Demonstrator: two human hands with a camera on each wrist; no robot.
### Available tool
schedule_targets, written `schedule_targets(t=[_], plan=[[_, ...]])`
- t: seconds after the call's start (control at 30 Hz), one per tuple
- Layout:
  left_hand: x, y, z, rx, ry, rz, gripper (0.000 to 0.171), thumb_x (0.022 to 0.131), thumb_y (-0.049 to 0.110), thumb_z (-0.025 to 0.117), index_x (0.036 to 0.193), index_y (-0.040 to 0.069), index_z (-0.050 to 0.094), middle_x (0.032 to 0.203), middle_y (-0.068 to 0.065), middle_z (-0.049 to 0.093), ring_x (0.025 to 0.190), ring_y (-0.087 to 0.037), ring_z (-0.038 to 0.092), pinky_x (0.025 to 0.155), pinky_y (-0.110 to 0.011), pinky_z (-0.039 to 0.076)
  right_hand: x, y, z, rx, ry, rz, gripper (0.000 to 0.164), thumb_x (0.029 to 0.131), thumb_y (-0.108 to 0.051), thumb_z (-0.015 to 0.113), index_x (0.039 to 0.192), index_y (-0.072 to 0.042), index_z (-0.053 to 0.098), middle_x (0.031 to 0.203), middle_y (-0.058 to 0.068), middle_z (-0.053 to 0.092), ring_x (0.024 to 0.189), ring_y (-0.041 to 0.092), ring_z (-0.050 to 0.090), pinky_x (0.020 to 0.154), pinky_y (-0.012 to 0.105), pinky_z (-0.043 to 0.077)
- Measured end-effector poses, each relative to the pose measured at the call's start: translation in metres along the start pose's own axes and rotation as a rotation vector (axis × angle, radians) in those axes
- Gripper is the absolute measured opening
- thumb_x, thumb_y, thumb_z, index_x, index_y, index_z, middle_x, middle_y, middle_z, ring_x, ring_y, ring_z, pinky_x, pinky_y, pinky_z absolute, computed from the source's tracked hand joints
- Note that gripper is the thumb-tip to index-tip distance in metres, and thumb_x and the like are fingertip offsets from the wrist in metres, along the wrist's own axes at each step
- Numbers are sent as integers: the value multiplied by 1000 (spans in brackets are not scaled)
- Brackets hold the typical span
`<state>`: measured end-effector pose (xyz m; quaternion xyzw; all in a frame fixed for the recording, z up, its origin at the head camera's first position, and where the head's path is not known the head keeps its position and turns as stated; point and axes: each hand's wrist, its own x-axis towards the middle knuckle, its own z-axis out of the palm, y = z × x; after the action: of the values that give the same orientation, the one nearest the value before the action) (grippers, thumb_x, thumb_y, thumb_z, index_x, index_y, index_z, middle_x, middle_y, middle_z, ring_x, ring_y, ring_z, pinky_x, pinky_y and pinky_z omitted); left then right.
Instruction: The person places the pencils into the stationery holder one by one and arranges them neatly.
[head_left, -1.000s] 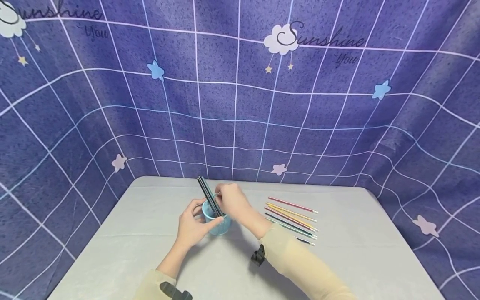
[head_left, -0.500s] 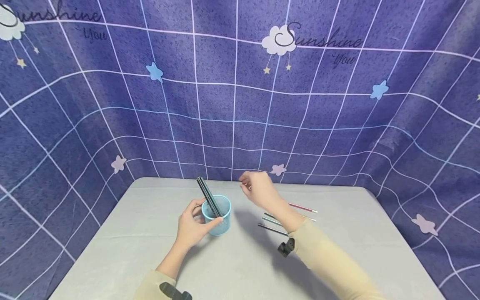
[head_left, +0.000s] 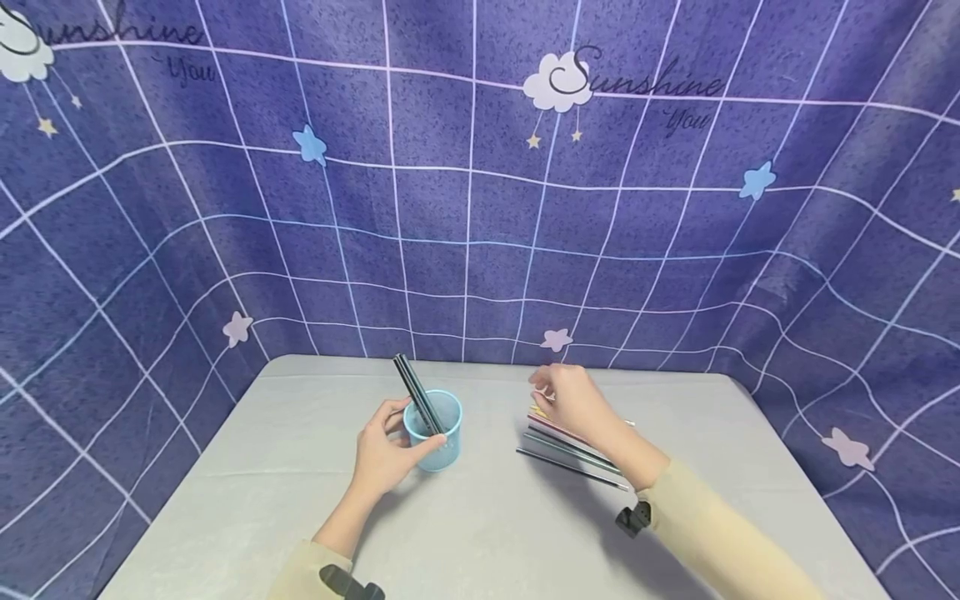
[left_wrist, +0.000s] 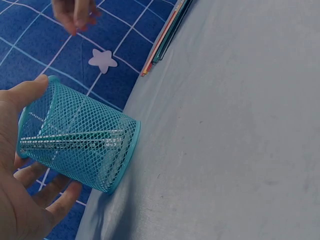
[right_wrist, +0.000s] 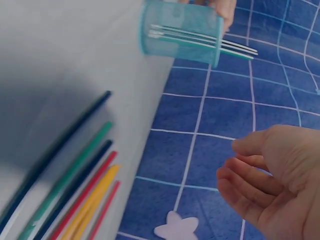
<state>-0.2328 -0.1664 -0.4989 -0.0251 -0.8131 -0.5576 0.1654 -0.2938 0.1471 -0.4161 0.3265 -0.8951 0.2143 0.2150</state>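
My left hand (head_left: 382, 454) holds a light-blue mesh pencil cup (head_left: 442, 457), thumb on the near side of its rim and fingers round the far side. The cup stands upright on the table. Several dark and green pencils (head_left: 415, 387) lean inside it toward the back left; through the mesh (left_wrist: 85, 135) their lower ends show in the left wrist view. To the right, my right hand (head_left: 573, 404) hovers over loose pencils, its fingers loosely bent and nothing between them. Among these pencils are a dark one (head_left: 572, 470), a green one (right_wrist: 70, 177) and yellow ones (right_wrist: 95, 200).
The loose pencils lie roughly side by side on the grey-white tablecloth (head_left: 465, 533), partly under my right forearm. Behind the table's back edge hangs a purple-blue grid-patterned curtain (head_left: 435, 275). A strap-on black device (head_left: 633, 518) sits at my right wrist.
My right hand has left the cup and moved right until over the loose pencils. My left hand and the cup have stayed in place.
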Motion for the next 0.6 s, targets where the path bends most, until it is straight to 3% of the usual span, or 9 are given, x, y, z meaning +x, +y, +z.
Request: schedule_targets(t=[0.27, 0.6], plan=[[1, -2, 1, 4, 1, -9, 74, 73, 26, 101, 134, 6, 63, 129, -20, 76, 119, -42, 73, 96, -46, 66, -35, 11, 4, -34, -94, 12, 10, 85, 0, 82, 91, -4, 76, 82, 7, 76, 73, 20, 73, 67, 28, 64], [1, -3, 1, 4, -1, -12, 74, 73, 25, 100, 134, 6, 63, 129, -20, 76, 119, -42, 74, 95, -44, 67, -63, 18, 13, -40, -183, 10, 11, 83, 1, 80, 87, -7, 75, 77, 0, 74, 71, 12, 70, 65, 25, 61]])
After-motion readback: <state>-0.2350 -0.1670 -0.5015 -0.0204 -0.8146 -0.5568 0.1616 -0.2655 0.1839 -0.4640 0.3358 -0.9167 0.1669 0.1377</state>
